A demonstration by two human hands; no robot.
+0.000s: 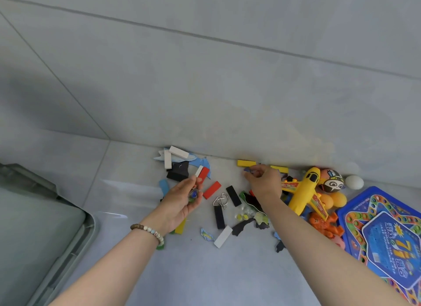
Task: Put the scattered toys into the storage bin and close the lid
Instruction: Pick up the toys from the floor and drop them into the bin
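Toys lie scattered on the floor against the wall. My left hand, palm up, cups a few glass marbles. My right hand reaches toward the wall and pinches a small dark piece beside a yellow block. More marbles lie between my arms, near a metal ring puzzle, red block, black blocks and a white block. The grey storage bin stands at the far left, its inside hidden.
A yellow toy plane, a painted ball, a white egg, orange toys and a blue game board sit at the right. White blocks and blue puzzle pieces lie by the wall.
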